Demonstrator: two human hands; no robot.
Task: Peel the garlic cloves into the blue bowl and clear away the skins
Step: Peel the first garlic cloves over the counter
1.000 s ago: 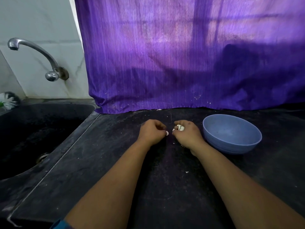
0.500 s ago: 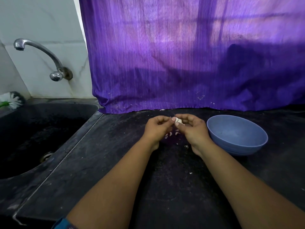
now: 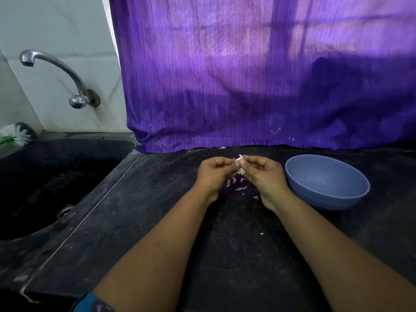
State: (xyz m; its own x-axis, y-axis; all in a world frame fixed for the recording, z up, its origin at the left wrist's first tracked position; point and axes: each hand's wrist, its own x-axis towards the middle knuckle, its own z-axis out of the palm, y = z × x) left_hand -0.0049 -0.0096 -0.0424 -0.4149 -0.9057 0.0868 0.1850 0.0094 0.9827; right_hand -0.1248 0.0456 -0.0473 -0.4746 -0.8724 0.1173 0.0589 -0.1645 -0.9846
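Dark bench (image 3: 157,221) under purple curtain (image 3: 247,86), sink (image 3: 45,176) at left edge. Left hand (image 3: 213,174) and right hand (image 3: 263,176) together, both pinching garlic clove (image 3: 240,164). Skins (image 3: 238,188) scattered beneath; blue bowl (image 3: 326,183) just beside, toward right edge.

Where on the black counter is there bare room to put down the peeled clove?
Bare counter lies between the sink edge and the left forearm, and also in front of the blue bowl toward the right. It is crowded under both hands, left hand and right hand, where skin scraps lie.
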